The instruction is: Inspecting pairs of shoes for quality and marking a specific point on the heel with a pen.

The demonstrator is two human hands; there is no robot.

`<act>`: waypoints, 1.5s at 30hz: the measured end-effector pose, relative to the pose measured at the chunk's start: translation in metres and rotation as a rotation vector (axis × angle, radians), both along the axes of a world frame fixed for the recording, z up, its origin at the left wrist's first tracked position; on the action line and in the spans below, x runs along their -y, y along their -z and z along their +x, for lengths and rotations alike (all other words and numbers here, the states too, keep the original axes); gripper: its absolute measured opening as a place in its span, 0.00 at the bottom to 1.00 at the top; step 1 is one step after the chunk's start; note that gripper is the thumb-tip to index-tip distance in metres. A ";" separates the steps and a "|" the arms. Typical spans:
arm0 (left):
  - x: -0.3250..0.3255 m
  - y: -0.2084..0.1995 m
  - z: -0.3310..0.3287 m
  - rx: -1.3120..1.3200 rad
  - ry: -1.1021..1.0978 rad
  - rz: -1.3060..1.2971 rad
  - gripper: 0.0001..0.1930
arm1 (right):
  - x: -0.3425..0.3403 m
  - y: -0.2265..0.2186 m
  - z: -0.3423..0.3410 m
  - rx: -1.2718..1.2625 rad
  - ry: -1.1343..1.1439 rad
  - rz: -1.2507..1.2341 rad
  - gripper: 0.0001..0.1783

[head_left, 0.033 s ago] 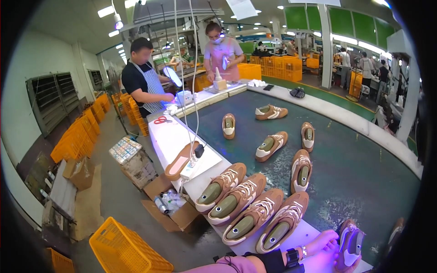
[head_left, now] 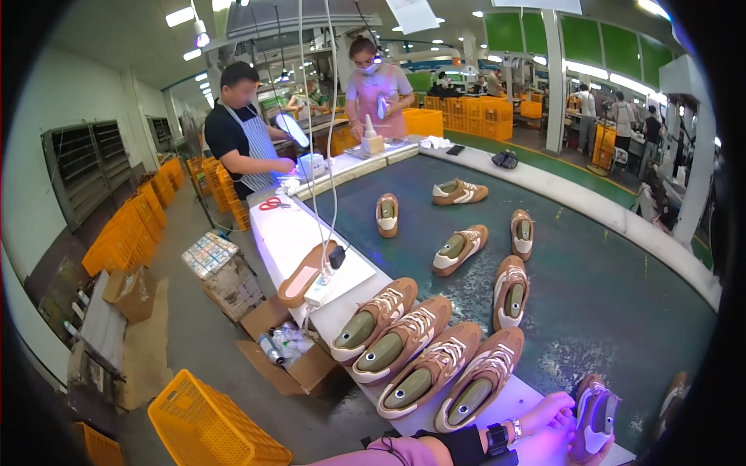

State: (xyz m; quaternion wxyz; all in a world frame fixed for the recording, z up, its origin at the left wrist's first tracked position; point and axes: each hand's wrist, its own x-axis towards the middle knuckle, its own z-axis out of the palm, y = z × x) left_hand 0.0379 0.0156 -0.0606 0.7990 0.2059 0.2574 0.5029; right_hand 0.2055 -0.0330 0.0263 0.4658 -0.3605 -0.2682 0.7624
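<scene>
At the lower right, a brown sneaker [head_left: 589, 402] with pale laces and a shoe last inside is tilted up under violet light. My right hand [head_left: 584, 453], partly cut off by the lower edge, grips it near the heel. My left hand [head_left: 553, 412], with a bracelet watch at the wrist, has its fingers curled close to the shoe's left side; whatever they pinch is hidden. Left of my hands, several brown sneakers with olive lasts stand in a row, the nearest sneaker [head_left: 480, 380] beside my left forearm.
More sneakers, including one [head_left: 511, 293], lie on the dark green conveyor belt [head_left: 606, 295]. A white power strip [head_left: 330, 283] and a brown sole [head_left: 305, 276] rest on the white ledge. An orange crate [head_left: 210, 423] and cardboard box [head_left: 311, 365] stand on the floor. Two co-workers stand beyond.
The whole view has shifted very slightly, so everything sits a few pixels further left. Both hands keep their places around the sneaker.
</scene>
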 end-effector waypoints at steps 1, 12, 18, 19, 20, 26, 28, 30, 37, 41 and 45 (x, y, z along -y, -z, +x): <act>0.002 -0.004 -0.001 0.003 -0.008 -0.028 0.06 | -0.001 0.001 -0.001 0.014 0.003 -0.002 0.40; 0.006 0.002 -0.004 -0.082 -0.201 -0.089 0.14 | -0.011 -0.037 -0.050 0.107 -0.056 0.058 0.32; -0.008 0.002 -0.020 0.020 -0.289 -0.206 0.14 | -0.120 -0.101 -0.137 -0.149 -0.415 0.558 0.32; -0.001 -0.017 -0.011 0.006 -0.263 -0.193 0.16 | -0.138 -0.120 -0.152 -0.136 -0.123 0.432 0.28; -0.015 0.017 -0.021 0.205 -0.145 -0.059 0.15 | -0.151 -0.137 -0.184 -0.292 -0.054 0.251 0.25; 0.002 -0.027 -0.040 0.072 -0.273 -0.158 0.16 | -0.251 -0.055 -0.280 0.281 -0.184 0.106 0.35; 0.004 -0.034 -0.034 -0.027 -0.402 -0.216 0.16 | -0.226 -0.032 -0.281 0.855 -0.523 0.621 0.39; 0.004 -0.014 -0.028 -0.018 -0.326 -0.306 0.14 | -0.194 0.000 -0.277 1.258 -0.397 0.984 0.42; 0.006 -0.017 -0.023 0.047 -0.337 -0.286 0.14 | -0.187 0.007 -0.281 0.945 -0.775 0.491 0.36; 0.001 -0.027 -0.027 0.096 -0.363 -0.263 0.14 | -0.199 0.006 -0.295 0.612 -0.972 0.352 0.31; 0.002 -0.016 -0.036 0.036 -0.385 -0.195 0.16 | -0.190 -0.030 -0.292 0.428 -0.982 0.535 0.28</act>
